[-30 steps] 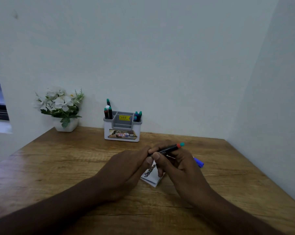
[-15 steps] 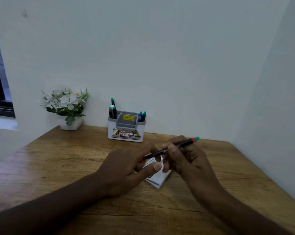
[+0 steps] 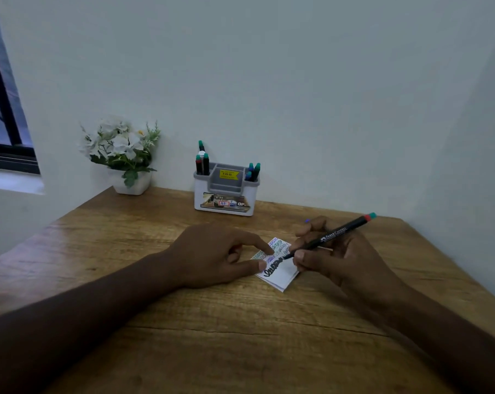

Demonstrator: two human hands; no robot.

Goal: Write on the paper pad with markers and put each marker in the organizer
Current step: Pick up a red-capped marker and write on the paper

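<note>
Two bare forearms reach in from the near edge of the wooden desk (image 3: 183, 336). The left hand (image 3: 212, 255) lies flat near the middle of the desk, with its forefinger and thumb spread apart and pressing on the left side of the small paper pad (image 3: 280, 273). The pad already carries several coloured lines and one thick black scribble. The right hand (image 3: 334, 258) is just right of the pad, its fingers closed around a black marker (image 3: 330, 236). The tip of the marker touches the paper, and its red and green end points up toward the far right corner. Farther back, at the far edge against the wall, stands the white and grey organizer (image 3: 226, 191) with several markers upright in its left and right compartments. In the far left corner stands a white pot of flowers (image 3: 121, 155).
</note>
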